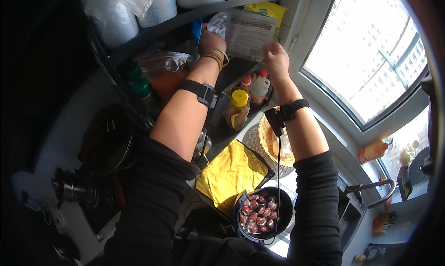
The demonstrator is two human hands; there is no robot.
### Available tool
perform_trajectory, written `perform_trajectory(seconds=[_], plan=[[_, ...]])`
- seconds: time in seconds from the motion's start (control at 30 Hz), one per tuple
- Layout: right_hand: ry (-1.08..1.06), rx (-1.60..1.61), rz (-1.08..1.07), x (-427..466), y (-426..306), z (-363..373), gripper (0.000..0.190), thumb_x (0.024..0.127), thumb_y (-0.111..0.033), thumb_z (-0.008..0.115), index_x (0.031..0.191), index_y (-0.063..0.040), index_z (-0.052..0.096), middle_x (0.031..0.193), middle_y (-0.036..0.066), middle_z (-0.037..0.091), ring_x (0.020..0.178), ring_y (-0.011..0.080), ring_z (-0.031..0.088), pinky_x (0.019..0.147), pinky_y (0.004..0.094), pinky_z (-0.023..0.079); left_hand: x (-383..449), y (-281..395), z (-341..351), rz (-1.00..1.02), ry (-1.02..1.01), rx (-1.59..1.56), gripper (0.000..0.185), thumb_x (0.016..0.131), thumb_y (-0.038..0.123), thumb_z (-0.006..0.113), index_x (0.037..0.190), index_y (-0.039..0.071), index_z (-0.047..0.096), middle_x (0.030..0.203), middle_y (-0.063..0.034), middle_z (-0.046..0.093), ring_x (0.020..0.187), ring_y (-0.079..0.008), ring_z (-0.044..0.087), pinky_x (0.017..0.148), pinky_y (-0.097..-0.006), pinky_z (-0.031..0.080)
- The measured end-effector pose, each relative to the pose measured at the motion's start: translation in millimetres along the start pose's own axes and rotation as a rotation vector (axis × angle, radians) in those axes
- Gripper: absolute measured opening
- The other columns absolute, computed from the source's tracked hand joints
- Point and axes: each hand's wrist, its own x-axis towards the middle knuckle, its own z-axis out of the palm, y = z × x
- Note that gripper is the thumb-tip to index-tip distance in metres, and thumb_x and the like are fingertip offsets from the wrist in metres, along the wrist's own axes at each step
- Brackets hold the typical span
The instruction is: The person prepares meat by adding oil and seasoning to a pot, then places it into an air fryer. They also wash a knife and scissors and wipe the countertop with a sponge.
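My right hand (277, 60) pinches the lower right corner of a clear plastic food bag (250, 33) with a printed back panel. The bag is raised in front of the black shelf rack (163, 24). At the bag's left end is my left hand (212, 43), beside a blue packet (197, 31). Its fingers are mostly hidden, so whether it grips the bag or the packet does not show. Behind the bag a yellow packet (278, 12) sticks out. On a lower level, between my forearms, stand a yellow-capped jar (239, 106) and red-capped bottles (259, 88).
Below my arms, a dark pot (286, 210) holds several reddish-brown round pieces. Beside it lies a yellow cloth (233, 172); a wicker basket (266, 133) stands behind. A window (368, 53) and a faucet (382, 194) are on the right. Cables hang from both wrist straps.
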Motion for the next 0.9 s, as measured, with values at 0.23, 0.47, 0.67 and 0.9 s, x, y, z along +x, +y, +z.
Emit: perform_trajectory(seconds=[0.23,0.47,0.67,0.9], plan=[[0.016,-0.274,-0.081,10.6,8.4,31.8,0.023,0.084,-0.017,0.062,0.099,0.001,0.067,0.087,0.020,0.069,0.085,0.0360,0.067,0.075,0.0393,0.053,-9.7,4.1,-8.6,0.107,-0.018,-0.164,0.069,0.080,0.003,0.062,0.142,-0.002,0.032,0.138,-0.0281,0.046,0.128,-0.0394,0.048,0.108,-0.0403,0.038],[0.003,-0.263,-0.194,9.3,3.3,56.6,0.035,0.082,-0.018,0.071,0.107,0.001,0.059,0.099,0.021,0.068,0.095,0.0355,0.067,0.082,0.0386,0.053,-38.1,-8.4,-9.1,0.195,-0.092,-0.276,0.086,0.082,-0.004,0.060,0.149,-0.005,0.006,0.148,-0.0290,0.031,0.136,-0.0364,0.038,0.113,-0.0374,0.031],[-0.224,-0.491,-0.337,19.8,-3.3,61.1,0.034,0.082,-0.017,0.070,0.113,-0.004,0.063,0.114,0.021,0.064,0.101,0.0407,0.062,0.090,0.0407,0.050,-48.9,-19.5,-15.1,0.073,-0.242,-0.445,0.093,0.085,0.002,0.064,0.150,-0.004,-0.002,0.155,-0.0264,0.016,0.143,-0.0325,0.027,0.117,-0.0365,0.023],[-0.258,-0.793,-0.345,19.8,-4.7,60.2,0.040,0.083,-0.021,0.066,0.123,-0.018,0.065,0.126,0.019,0.057,0.122,0.0365,0.050,0.102,0.0394,0.044,-64.2,-9.5,-24.1,0.208,-0.231,-0.256,0.098,0.086,0.015,0.069,0.150,-0.004,-0.002,0.156,-0.0329,-0.001,0.147,-0.0397,0.009,0.118,-0.0372,0.016]])
